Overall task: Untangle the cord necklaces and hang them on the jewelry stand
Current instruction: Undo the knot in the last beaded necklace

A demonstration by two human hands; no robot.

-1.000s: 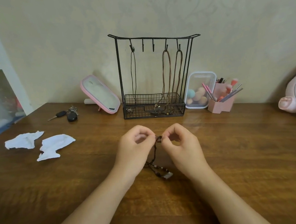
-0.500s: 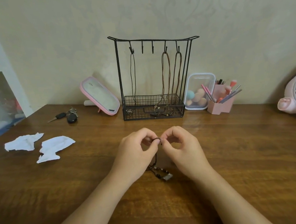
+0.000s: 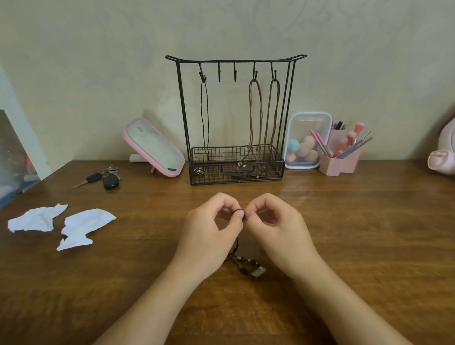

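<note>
The dark cord necklace (image 3: 247,264) is pinched at a small loop between the fingertips of the left hand (image 3: 212,235) and the right hand (image 3: 279,230), both tightly curled. Its beaded end is laid on the table (image 3: 374,243) at 6 o'clock of the pinch. The jewelry stand (image 3: 182,116) is located at 12 o'clock, with three hung cords (image 3: 256,116) on its hooks.

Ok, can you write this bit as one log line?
left hand, right hand: pinch necklace | beads: on table | stand: three cords hung
</note>
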